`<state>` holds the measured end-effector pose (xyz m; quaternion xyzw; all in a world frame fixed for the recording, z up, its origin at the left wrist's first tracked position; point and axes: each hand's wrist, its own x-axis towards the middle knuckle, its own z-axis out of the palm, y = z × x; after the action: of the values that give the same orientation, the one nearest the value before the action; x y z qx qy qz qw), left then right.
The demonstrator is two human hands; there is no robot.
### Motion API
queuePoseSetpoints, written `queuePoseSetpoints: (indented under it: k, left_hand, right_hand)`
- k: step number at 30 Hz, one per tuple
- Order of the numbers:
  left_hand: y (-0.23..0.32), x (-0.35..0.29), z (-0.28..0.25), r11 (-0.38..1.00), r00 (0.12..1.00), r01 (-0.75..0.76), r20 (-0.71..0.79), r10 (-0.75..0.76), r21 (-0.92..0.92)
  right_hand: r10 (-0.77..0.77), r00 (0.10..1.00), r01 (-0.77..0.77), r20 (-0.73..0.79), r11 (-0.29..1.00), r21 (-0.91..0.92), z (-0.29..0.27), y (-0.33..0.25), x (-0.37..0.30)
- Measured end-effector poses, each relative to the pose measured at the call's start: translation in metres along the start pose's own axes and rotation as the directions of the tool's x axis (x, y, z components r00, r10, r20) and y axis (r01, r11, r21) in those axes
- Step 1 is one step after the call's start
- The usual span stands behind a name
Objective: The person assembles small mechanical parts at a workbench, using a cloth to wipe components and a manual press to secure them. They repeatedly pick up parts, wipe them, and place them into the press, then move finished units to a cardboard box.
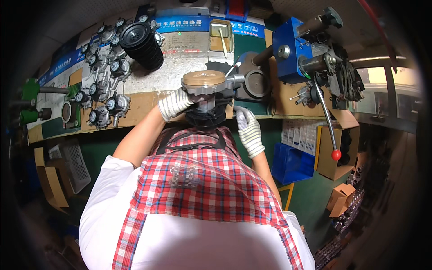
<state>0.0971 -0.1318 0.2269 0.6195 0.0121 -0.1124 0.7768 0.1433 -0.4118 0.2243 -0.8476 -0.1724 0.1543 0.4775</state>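
Observation:
A grey metal housing with a tan round cap (204, 81) stands at the front edge of the workbench (144, 101), above a black ribbed part (208, 118). My left hand (174, 103), in a white knit glove, grips the housing's left underside. My right hand (249, 131), also gloved, holds a thin metal tool that runs up toward the right side of the housing near its side port (235, 80). A red plaid apron covers my chest below.
Several finished grey housings (104, 85) lie in rows at the bench's left. A black ribbed bellows (140, 43) lies behind them. A blue press with a red-knobbed lever (335, 154) stands at right, with a blue crate (290, 164) and cardboard boxes below it.

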Motion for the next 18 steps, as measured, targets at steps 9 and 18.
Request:
queuePoseSetpoints:
  k: [9,18]
  left_hand:
    - [-0.022,-0.006,-0.004,0.998,0.993,-0.015,-0.119,0.009,-0.053]
    - [-0.020,-0.014,-0.023,0.997,0.997,-0.051,-0.055,0.048,-0.058]
  right_hand:
    - [-0.096,0.971,0.053,0.220,0.980,0.191,0.005,-0.052,-0.003]
    - [0.108,0.973,-0.124,-0.205,0.990,-0.070,0.028,0.026,0.008]
